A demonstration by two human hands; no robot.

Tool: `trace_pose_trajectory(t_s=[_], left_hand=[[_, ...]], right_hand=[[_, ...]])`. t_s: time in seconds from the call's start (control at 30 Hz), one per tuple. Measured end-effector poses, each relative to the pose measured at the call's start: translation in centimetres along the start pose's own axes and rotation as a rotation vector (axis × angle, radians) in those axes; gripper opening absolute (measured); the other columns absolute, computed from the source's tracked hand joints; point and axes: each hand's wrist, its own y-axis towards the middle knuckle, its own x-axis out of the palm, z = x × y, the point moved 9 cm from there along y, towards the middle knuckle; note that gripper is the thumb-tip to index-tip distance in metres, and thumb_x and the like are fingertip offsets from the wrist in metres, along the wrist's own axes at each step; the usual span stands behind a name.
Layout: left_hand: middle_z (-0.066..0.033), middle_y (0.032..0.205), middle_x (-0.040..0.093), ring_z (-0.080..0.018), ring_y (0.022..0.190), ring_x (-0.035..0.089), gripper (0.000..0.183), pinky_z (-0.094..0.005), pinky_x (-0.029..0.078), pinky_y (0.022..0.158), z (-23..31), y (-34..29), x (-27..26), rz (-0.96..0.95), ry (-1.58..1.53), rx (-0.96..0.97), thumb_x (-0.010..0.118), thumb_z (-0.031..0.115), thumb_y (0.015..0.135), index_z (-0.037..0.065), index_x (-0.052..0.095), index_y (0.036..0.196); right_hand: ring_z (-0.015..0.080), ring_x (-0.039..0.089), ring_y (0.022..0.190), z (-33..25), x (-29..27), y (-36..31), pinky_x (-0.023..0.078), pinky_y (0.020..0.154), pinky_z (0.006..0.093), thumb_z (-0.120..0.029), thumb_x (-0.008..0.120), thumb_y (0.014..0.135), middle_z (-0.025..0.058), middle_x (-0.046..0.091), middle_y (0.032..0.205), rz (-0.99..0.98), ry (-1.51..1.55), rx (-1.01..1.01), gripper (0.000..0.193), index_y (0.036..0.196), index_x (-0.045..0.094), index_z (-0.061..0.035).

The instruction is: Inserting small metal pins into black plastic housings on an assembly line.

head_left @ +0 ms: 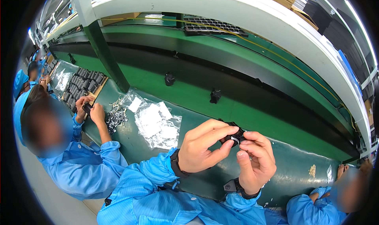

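A small black part [239,135], its kind not clear, is held up above the green bench. My left hand [203,147] pinches it from the left between thumb and fingers. A thin whitish strip [235,140] curves over its near side. My right hand [258,158] is closed at the part's right side, its fingertips against the part and the strip. My fingers cover much of the part. Each of my wrists bears a dark band.
Clear bags with white pieces [156,120] lie left of my hands, beside a heap of small metallic parts [117,116]. A co-worker [79,162] handles a black piece near rows of black parts [81,87]. Black pieces [215,95] sit on the green belt [189,91] beneath a white shelf [221,8].
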Motion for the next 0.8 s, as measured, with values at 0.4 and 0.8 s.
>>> trace_pose_trajectory(t_s=[0.4,0.8], left_hand=[[-0.0162,0.105,0.069,-0.0247,0.086,0.072,0.034,-0.0317,0.061,0.072,0.5,0.2,-0.8,0.021,0.037,0.023,0.071,-0.006,0.084,-0.003,0.071,0.118],[-0.0174,0.104,0.072,-0.0251,0.087,0.073,0.033,-0.0321,0.059,0.076,0.3,-0.1,-1.2,0.103,0.029,-0.003,0.080,-0.002,0.083,0.000,0.073,0.116]], right_hand=[[0.0231,0.067,0.093,-0.1,1.0,-0.2,0.058,0.072,0.0283,0.003,0.081,0.083,0.0218,0.066,0.121,-0.014,-0.012,-0.012,0.019,0.101,0.074,0.0028],[0.0185,0.063,0.083,-2.0,0.6,-0.7,0.054,0.068,0.0276,0.004,0.082,0.080,0.0157,0.062,0.114,0.160,-0.309,-0.134,0.019,0.098,0.077,-0.0010]])
